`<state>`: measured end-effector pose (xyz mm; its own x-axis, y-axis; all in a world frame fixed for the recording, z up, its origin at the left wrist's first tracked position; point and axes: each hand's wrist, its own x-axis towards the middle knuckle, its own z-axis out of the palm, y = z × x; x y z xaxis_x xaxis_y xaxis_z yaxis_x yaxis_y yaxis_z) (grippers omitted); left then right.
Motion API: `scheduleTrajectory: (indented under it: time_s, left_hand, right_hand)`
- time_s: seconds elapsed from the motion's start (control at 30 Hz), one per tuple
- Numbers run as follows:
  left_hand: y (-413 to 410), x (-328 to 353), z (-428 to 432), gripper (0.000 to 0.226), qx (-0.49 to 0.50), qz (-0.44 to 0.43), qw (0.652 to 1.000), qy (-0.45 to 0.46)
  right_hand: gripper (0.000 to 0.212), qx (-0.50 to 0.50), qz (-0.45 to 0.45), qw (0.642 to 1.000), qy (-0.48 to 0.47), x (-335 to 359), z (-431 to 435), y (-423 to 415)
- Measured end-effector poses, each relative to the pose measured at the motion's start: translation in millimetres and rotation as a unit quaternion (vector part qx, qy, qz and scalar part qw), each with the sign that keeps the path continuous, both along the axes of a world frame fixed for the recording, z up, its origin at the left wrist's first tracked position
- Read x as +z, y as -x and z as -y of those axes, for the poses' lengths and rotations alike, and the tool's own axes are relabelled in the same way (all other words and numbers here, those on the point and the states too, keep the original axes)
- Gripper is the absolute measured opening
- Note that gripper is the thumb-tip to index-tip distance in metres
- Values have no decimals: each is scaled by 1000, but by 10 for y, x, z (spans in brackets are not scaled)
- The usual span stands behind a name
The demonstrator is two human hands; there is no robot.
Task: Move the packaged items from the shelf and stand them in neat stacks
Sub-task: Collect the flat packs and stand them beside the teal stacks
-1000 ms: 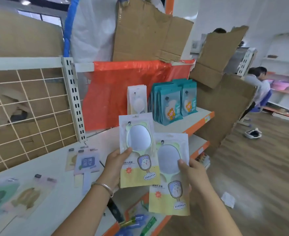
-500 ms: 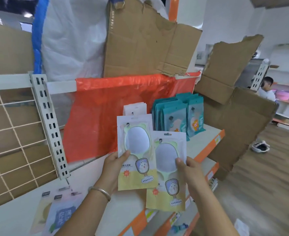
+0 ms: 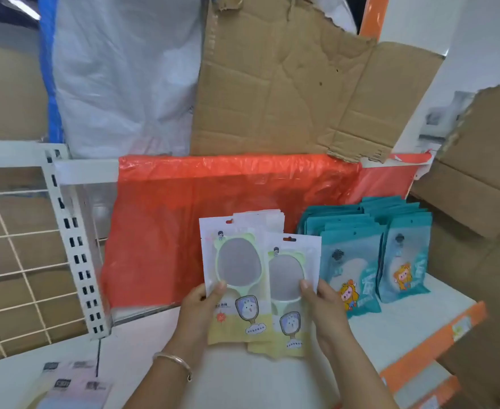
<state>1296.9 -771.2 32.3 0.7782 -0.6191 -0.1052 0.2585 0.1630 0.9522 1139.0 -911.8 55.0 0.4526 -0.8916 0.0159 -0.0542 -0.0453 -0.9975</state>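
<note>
My left hand point(image 3: 201, 311) grips one mirror packet point(image 3: 234, 278), my right hand point(image 3: 325, 311) another point(image 3: 290, 293), upright, overlapping, above the shelf point(image 3: 405, 317) near its back edge.

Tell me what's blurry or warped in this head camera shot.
Head view: the flat packets at bottom left are smeared; the mirror packs in the left hand and right hand read fairly sharp; the wide lens bends the shelf upright and grid; lighting is soft, no strong glare.
</note>
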Motion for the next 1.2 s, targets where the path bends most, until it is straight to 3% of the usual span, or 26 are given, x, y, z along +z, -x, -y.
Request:
scheduleTrajectory:
  time_s: [0.17, 0.33, 0.47, 0.6, 0.67, 0.87, 1.0, 1.1, 1.2]
  left_hand:
    - [-17, -31, 207, 23, 57, 36, 997, -27]
    - [-18, -112, 319, 48, 96, 71, 992, -47]
    - [23, -236, 381, 38, 136, 94, 984, -64]
    - [69, -367, 481, 66, 156, 83, 982, -66]
    - [100, -355, 543, 62, 156, 65, 985, -45]
    - [214, -383, 733, 17, 161, 48, 986, -17]
    - [262, -442, 829, 31, 167, 40, 985, -22]
    - [229, -519, 911, 41, 158, 51, 985, -43]
    - [240, -486, 1047, 29, 182, 100, 972, -109]
  right_hand:
    - [13, 68, 58, 996, -31, 93, 331, -286]
    - [14, 126, 56, 990, -18, 16, 598, -554]
    - [16, 159, 41, 985, -44, -251, 717, -699]
    - [17, 166, 65, 981, -76, -333, 822, -815]
    - [17, 164, 78, 980, -83, -331, 852, -864]
    - [20, 160, 59, 983, -67, -414, 894, -860]
    - [53, 168, 39, 984, -45, -438, 904, -779]
    - [57, 214, 32, 973, -86, -484, 840, -748]
    - [60, 241, 32, 963, -120, -559, 804, -741]
